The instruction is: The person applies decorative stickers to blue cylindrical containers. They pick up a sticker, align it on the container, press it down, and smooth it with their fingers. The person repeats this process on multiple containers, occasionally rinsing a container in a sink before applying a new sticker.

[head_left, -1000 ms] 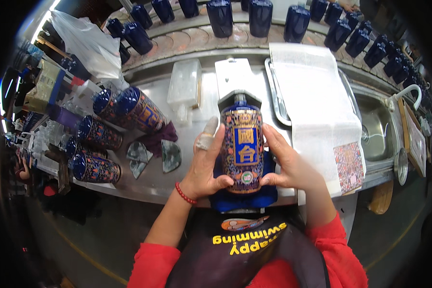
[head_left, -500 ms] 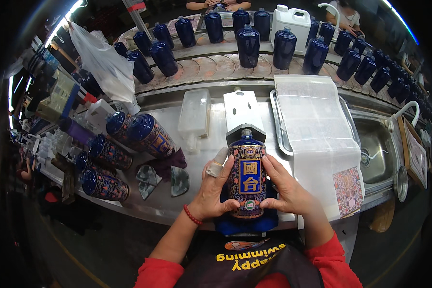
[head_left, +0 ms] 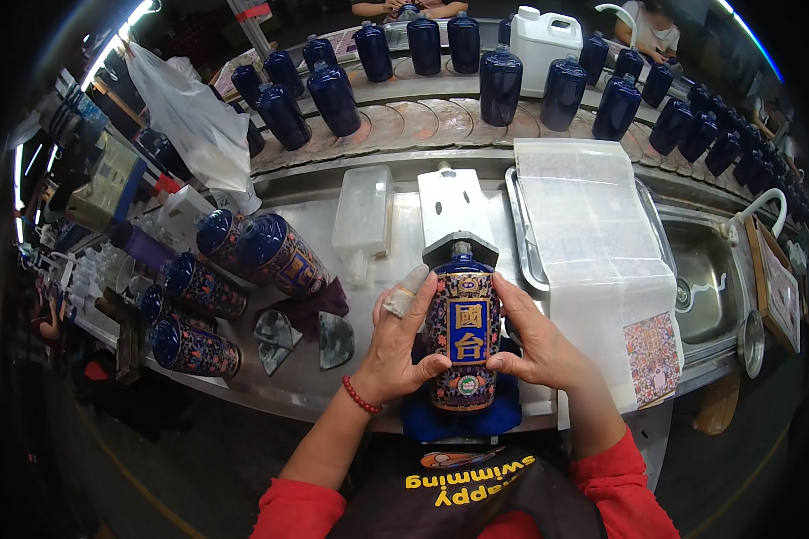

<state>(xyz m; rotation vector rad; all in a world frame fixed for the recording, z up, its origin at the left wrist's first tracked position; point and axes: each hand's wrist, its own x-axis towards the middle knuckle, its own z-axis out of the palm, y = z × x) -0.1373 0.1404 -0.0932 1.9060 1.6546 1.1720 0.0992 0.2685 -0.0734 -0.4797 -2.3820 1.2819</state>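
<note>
A dark blue bottle (head_left: 464, 337) wrapped in a patterned floral decal lies in front of me, its neck pointing away from me against a white stand (head_left: 456, 211) with a dark notched end. My left hand (head_left: 403, 337) grips its left side, thumb on the front; a pale wrap covers one finger. Around the right side, my right hand (head_left: 539, 346) presses with thumb and fingers. Under the bottle's lower end is a blue cloth (head_left: 503, 415). Dark scraper-like pieces (head_left: 336, 341) lie left of my left hand, beside a purple cloth (head_left: 319, 310).
Several decorated bottles (head_left: 283, 256) stand at left. A translucent block (head_left: 362, 211) rests behind. At right, pale sheets (head_left: 593, 225) cover a metal tray, beside a sink (head_left: 701, 278). Plain blue bottles (head_left: 501, 85) and a white jug (head_left: 546, 45) line the conveyor (head_left: 404, 126); other people sit beyond.
The plain bottles on the near conveyor lane have shifted right, while those on the far lane have shifted left. My thumbs have moved slightly up the bottle, which both hands still hold.
</note>
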